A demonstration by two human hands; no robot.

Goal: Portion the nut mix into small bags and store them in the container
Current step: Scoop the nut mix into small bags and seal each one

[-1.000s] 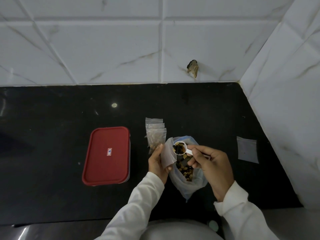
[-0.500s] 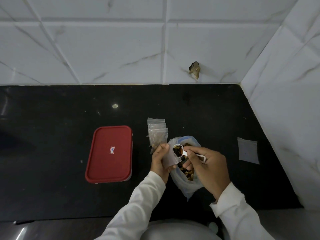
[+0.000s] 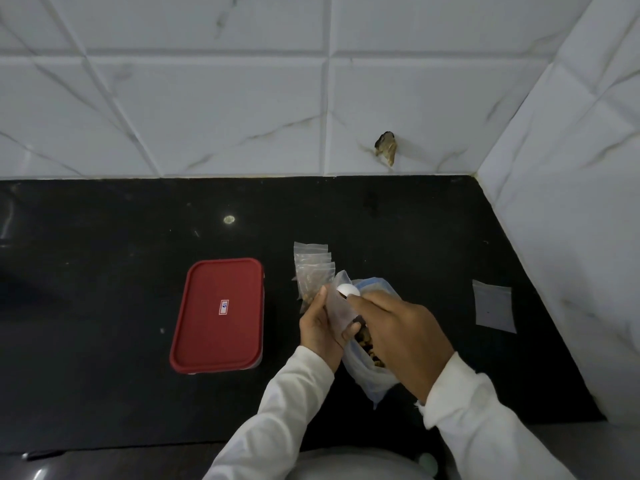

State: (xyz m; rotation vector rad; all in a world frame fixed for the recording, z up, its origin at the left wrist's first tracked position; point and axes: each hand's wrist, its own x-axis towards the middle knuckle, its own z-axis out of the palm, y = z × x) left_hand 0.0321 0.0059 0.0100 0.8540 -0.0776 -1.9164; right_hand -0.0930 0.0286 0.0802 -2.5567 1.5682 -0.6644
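1. Since a second ago, the scoop (image 3: 348, 289) turns bowl-down into the small bag (image 3: 338, 308), held above the nut mix bag (image 3: 372, 375).
2. Left hand (image 3: 320, 327) fingers pinch the small bag's side; right hand (image 3: 398, 336) fingers clamp the scoop.
3. Thin film looks light, limp and slippery, so it is probably best held near the mouth.

the left hand (image 3: 320, 329) pinched a small clear bag (image 3: 341, 311), and the right hand (image 3: 398, 330) held a white scoop (image 3: 348, 290) tipped bowl-down at that bag's mouth. directly beneath the grip lay the large bag of nut mix (image 3: 372, 379), open. just beyond the left hand lay filled small bags (image 3: 311, 271); left of the grip, apart, sat the red-lidded container (image 3: 218, 315); well to the right lay an empty bag (image 3: 493, 306).
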